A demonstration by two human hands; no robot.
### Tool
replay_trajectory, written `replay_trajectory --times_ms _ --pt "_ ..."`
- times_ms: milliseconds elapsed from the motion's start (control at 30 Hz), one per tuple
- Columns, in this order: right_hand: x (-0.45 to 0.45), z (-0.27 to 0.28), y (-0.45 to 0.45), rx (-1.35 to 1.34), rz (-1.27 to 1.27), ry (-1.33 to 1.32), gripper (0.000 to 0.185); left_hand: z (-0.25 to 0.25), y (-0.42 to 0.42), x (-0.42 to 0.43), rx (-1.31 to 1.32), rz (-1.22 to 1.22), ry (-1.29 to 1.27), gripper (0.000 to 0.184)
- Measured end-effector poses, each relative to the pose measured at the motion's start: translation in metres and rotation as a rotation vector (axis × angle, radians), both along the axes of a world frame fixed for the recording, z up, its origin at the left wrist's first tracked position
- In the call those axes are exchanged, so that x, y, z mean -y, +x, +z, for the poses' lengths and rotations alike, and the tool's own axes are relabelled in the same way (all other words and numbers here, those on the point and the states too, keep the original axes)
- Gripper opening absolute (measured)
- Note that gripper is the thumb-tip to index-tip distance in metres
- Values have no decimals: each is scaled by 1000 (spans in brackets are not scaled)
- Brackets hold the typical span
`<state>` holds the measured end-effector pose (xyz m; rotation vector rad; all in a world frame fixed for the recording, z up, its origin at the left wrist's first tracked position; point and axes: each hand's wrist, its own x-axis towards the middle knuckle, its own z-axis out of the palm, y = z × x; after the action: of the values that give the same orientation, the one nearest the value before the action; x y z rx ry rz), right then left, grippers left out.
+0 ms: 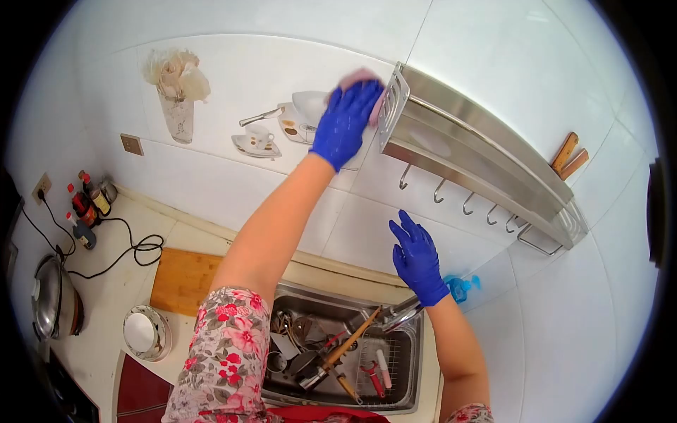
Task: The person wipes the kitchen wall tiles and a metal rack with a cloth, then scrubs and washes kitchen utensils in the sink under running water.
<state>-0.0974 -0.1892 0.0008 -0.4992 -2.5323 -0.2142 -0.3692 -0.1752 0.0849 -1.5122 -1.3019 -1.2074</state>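
Note:
My left hand (344, 127), in a blue glove, presses a pink cloth (361, 76) flat against the tiled wall (240, 63), just left of the metal rack. The cloth shows beyond the fingertips and along the hand's right side; the rest is hidden under the palm. Around it the tiles carry printed pictures of a cup and saucer (257, 139) and plates. My right hand (417, 259), also blue-gloved, hangs in the air below the rack with its fingers apart and nothing in it. It is over the faucet (400, 317), near a blue bottle (460, 287).
The metal wall rack (479, 144) has several hooks and holds wooden-handled tools (566, 151). Below, the sink (417, 374) contains utensils. A cutting board (182, 280), stacked bowls (146, 333), a lidded pot (55, 299), sauce bottles (83, 206) and a black cord (134, 247) occupy the left counter.

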Motion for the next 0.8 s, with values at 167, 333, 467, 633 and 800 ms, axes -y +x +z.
replay_trajectory --times_ms 167,333,467,633,800 --pt "2 -5 4 0 -10 -13 51 -39 -9 4 -93 54 -169 53" --pt "7 -5 2 18 -25 -32 51 37 2 -5 -25 112 42 54" --pt "11 -5 4 8 -34 -65 50 25 -1 -5 -64 123 -4 55" --pt "10 -10 6 45 -55 -134 49 -51 -20 14 4 105 -207 57" --pt "-23 3 -23 136 -162 194 54 21 -24 2 124 153 87 55"
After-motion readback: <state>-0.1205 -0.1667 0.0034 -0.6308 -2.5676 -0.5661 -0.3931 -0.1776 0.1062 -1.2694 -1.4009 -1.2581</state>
